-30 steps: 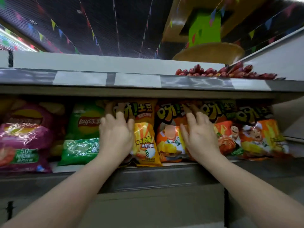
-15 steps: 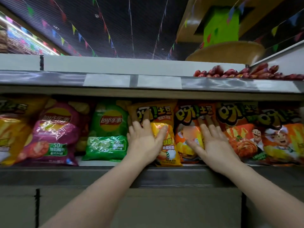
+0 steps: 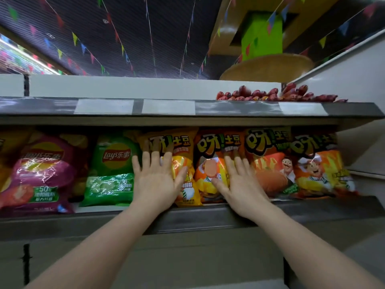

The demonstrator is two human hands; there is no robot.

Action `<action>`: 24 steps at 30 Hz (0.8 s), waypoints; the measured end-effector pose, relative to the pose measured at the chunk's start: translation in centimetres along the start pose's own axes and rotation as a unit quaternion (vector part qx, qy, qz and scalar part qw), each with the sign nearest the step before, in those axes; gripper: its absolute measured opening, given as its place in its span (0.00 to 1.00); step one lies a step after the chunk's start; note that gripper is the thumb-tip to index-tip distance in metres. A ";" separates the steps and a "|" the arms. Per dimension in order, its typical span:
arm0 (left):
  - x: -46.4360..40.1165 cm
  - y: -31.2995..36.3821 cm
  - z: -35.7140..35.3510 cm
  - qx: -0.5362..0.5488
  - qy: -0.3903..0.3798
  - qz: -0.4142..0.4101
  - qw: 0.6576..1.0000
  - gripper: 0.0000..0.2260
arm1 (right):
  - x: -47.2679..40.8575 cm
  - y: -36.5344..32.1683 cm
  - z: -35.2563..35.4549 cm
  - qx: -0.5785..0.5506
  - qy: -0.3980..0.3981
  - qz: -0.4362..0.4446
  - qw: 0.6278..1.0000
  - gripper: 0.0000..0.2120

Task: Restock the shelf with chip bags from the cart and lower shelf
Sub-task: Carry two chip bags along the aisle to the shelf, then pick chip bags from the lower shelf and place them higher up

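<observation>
A row of chip bags stands upright on the shelf [image 3: 208,217] under a grey ledge. My left hand [image 3: 155,180] lies flat with straight fingers against a yellow chip bag [image 3: 187,170]. My right hand [image 3: 239,180] presses flat on the orange chip bag [image 3: 210,163] beside it, thumb spread left. To the right stand two more orange bags [image 3: 270,163] [image 3: 318,165] with a cartoon chef. At the left are a green Lay's bag [image 3: 110,170] and a purple Lay's bag [image 3: 39,174]. The cart and lower shelf are out of view.
The top shelf [image 3: 208,109] carries blank price-tag holders and a pile of dark red dates [image 3: 270,94] at the right. A white side panel [image 3: 354,80] rises at the far right. Coloured bunting hangs from the dark ceiling.
Both hands have shifted slightly right and flattened against the bags, fingers spread wider. The view has tilted up and left, so the bags sit lower in frame.
</observation>
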State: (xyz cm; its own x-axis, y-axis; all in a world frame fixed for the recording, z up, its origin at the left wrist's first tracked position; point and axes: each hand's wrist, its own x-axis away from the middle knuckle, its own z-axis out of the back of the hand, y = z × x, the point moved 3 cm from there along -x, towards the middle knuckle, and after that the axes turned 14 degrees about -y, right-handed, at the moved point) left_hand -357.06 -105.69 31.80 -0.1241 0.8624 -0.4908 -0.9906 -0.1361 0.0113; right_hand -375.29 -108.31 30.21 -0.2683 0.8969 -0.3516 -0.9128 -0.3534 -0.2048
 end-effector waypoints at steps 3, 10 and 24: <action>0.1 0.2 0.6 -0.006 0.006 0.004 1.000 0.27 | -0.1 0.0 0.2 -0.014 -0.002 0.011 1.000 0.35; 2.1 -1.1 1.9 0.113 0.050 -0.027 0.992 0.35 | 1.5 -1.6 1.1 -0.051 0.112 0.096 0.988 0.30; 11.2 -10.6 3.1 0.166 0.129 0.119 0.970 0.25 | 5.4 -17.0 -4.8 -0.198 0.054 0.378 0.903 0.27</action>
State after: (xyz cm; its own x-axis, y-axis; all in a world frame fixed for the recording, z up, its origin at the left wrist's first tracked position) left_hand -348.16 -93.08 28.88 -0.3748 0.6692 -0.6416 -0.9052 -0.1147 0.4092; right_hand -359.69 -98.75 27.46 -0.7168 0.3360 -0.6110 -0.2937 -0.9402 -0.1725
